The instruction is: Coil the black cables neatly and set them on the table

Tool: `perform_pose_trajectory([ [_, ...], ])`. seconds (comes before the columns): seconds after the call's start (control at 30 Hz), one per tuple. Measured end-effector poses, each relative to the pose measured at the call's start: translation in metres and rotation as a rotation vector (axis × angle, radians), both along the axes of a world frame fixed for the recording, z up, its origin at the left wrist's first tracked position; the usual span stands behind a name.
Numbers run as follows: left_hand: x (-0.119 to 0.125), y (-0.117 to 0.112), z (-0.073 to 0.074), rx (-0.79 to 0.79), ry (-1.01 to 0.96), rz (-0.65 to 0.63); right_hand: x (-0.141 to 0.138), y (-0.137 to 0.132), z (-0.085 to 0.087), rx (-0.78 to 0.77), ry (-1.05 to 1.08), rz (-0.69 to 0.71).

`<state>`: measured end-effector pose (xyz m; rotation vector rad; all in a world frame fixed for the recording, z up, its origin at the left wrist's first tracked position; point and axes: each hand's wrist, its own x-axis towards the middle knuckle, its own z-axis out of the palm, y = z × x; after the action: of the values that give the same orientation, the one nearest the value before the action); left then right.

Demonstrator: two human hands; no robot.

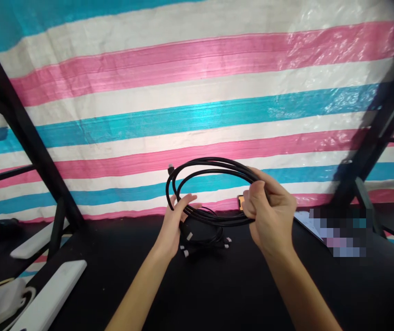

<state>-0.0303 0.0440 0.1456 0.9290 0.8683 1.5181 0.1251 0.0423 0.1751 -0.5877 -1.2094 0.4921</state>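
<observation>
Head view: right hand (272, 216) closes tightly around right side of coiled black cable (210, 160); left hand (172, 227) touches its left end, fingers partly extended, can't tell if gripping. Coil is up over black table (210, 294). Black cable bundle (210, 243), pale plugs, lies there; striped sheet (197, 115) behind.

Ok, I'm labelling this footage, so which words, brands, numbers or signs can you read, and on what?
No text is readable.
Black cable in the right hand: no lettering shows.
Flat item at right: partly pixelated, unreadable.
Small orange-faced item: too small to read.
Nearer white bar at left: no legible marks.
</observation>
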Motion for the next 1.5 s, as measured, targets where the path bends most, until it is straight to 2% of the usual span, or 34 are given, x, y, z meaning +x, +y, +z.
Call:
perform_pose_trajectory([
  [0.13,-0.005,-0.005,0.006,0.2,0.046,0.031,-0.003,0.008,-0.001,-0.199,-0.05,0.207],
  [0.2,-0.01,-0.006,0.009,0.214,0.093,-0.038,-0.001,0.013,-0.002,-0.288,-0.188,0.184],
  [0.27,-0.016,-0.007,0.011,0.168,0.117,-0.186,0.001,0.016,-0.004,-0.334,-0.323,0.114],
  [0.37,-0.025,-0.007,0.014,0.066,0.144,-0.343,0.002,0.014,-0.004,-0.31,-0.47,0.069],
  [0.53,-0.029,-0.01,0.016,0.031,0.302,-0.43,-0.003,0.003,0.0,-0.232,-0.626,0.133],
  [0.63,-0.028,-0.013,0.017,0.057,0.35,-0.486,-0.005,0.0,0.001,-0.239,-0.651,0.177],
  [0.8,-0.027,-0.016,0.02,0.014,0.284,-0.566,-0.008,0.001,-0.003,-0.267,-0.608,0.199],
  [0.97,-0.029,-0.016,0.025,0.025,0.347,-0.551,-0.006,0.001,-0.002,-0.26,-0.523,0.222],
  [1.1,-0.034,-0.015,0.028,0.107,0.423,-0.416,0.002,0.003,0.001,-0.253,-0.548,0.21],
  [1.17,-0.037,-0.014,0.028,0.13,0.445,-0.351,0.005,0.004,0.001,-0.224,-0.62,0.141],
  [1.23,-0.039,-0.014,0.027,0.134,0.495,-0.305,0.006,0.003,0.002,-0.135,-0.688,0.002],
  [1.33,-0.037,-0.017,0.027,0.146,0.683,-0.257,0.001,-0.005,0.005,0.062,-0.804,-0.191],
  [1.4,-0.033,-0.022,0.027,0.173,0.832,-0.233,-0.006,-0.013,0.007,0.165,-0.935,-0.229],
  [1.5,-0.024,-0.03,0.027,0.235,0.954,-0.214,-0.019,-0.024,0.005,0.242,-1.133,-0.197],
])
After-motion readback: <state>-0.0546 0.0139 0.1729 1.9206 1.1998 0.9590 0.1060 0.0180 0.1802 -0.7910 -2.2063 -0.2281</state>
